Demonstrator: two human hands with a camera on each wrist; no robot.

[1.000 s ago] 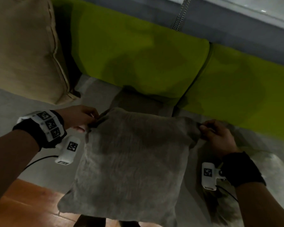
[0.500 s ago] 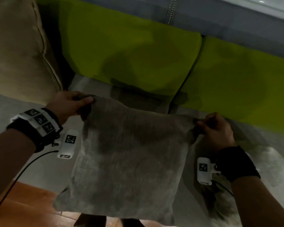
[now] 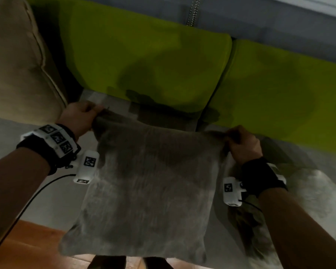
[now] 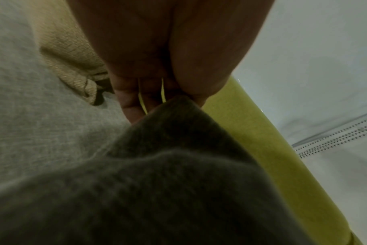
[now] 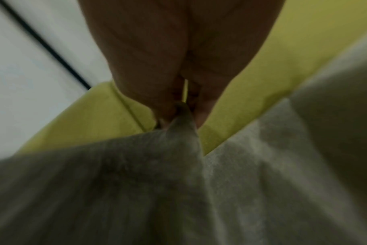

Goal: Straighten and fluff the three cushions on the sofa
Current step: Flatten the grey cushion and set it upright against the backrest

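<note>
A square grey cushion [image 3: 147, 187] hangs in front of me over the sofa seat, held by its two top corners. My left hand [image 3: 81, 117] pinches the top left corner [image 4: 178, 106]. At the top right corner [image 5: 181, 119] my right hand [image 3: 241, 144] grips the fabric the same way. A beige cushion [image 3: 17, 61] leans at the far left of the sofa. A pale furry cushion [image 3: 308, 206] lies on the seat at the right, partly behind my right forearm.
The sofa has a grey seat [image 3: 23, 191] and two lime-green back pads [image 3: 144, 61] [image 3: 283, 94]. A grey wall [image 3: 260, 22] runs behind them. Wooden floor [image 3: 31, 247] shows at the lower left in front of the seat edge.
Both hands have spread apart and lifted the grey cushion's top edge, pulling it taut. The left hand moved up and left toward the beige cushion.
</note>
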